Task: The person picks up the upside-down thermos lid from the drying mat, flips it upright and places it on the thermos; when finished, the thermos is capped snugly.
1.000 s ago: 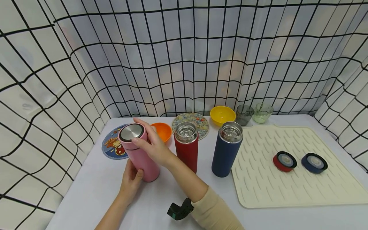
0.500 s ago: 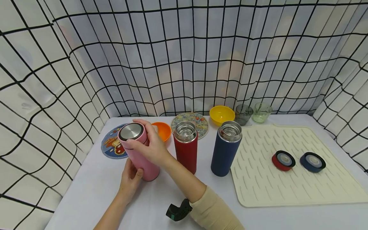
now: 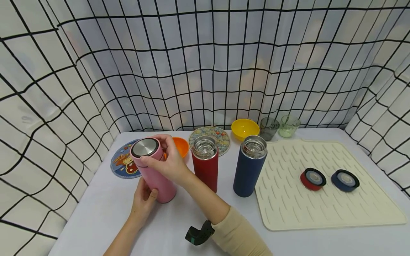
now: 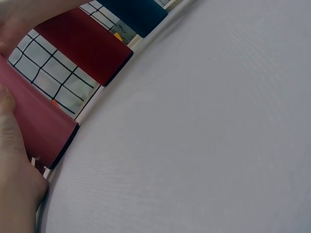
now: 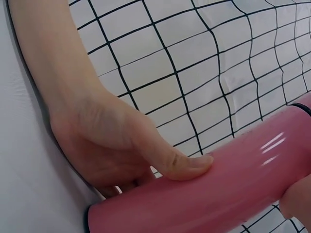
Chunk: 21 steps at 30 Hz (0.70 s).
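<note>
A pink thermos (image 3: 160, 183) stands on the white table at the left, its pink lid with a silver disc top (image 3: 145, 147) in place. My left hand (image 3: 143, 202) grips the lower body, thumb on the near side. Around the lid, my right hand (image 3: 171, 161) curls its fingers behind and its thumb in front. In the right wrist view the left hand (image 5: 116, 136) holds the pink body near its base. Just right of the right hand stands a red thermos (image 3: 205, 167), with a blue thermos (image 3: 250, 169) beyond it; both are lidless at the top.
A cream ridged mat (image 3: 288, 209) on the right bears a red lid (image 3: 313, 179) and a blue lid (image 3: 345, 180). Behind are an orange bowl (image 3: 181, 147), a yellow bowl (image 3: 245, 128), two glasses (image 3: 269, 128), a patterned round mat (image 3: 222, 140) and a blue round mat (image 3: 120, 165). Black-grid netting encloses the table.
The right hand's fingers and thumb have shifted slightly around the pink lid. Both hands stay on the thermos, and the view has moved a little.
</note>
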Tool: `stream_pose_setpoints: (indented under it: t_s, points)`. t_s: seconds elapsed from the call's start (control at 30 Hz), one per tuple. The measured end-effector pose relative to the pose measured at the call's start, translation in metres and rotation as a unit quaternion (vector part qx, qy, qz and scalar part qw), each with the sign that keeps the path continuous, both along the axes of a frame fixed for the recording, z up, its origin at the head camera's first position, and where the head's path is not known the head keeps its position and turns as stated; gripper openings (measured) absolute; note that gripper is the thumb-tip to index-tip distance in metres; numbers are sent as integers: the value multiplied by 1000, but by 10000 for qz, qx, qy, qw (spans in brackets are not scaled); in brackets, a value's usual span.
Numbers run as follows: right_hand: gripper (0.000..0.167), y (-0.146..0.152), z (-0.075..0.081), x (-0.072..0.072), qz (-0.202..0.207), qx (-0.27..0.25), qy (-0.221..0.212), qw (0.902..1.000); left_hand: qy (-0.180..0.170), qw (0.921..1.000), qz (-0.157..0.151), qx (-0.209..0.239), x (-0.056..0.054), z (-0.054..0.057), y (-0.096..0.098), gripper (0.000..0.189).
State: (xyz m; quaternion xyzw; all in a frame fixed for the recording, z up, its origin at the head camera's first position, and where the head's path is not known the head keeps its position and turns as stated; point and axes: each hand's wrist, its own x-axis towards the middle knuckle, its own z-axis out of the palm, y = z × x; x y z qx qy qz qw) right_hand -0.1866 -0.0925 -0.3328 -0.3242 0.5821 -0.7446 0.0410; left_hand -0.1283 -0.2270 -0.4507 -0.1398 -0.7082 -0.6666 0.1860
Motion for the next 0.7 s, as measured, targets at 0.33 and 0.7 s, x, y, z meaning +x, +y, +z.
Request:
stream_pose_setpoints:
  t_s: [0.33,0.7]
  points:
    - [56,-2,1,5,-168,438,-202,9987,-238,9997,72,-68,0,0,-2,48]
    - [52,-5,3,7,-202,-110,-511,9984,-318,9995,60,41,0,-1,-2,47]
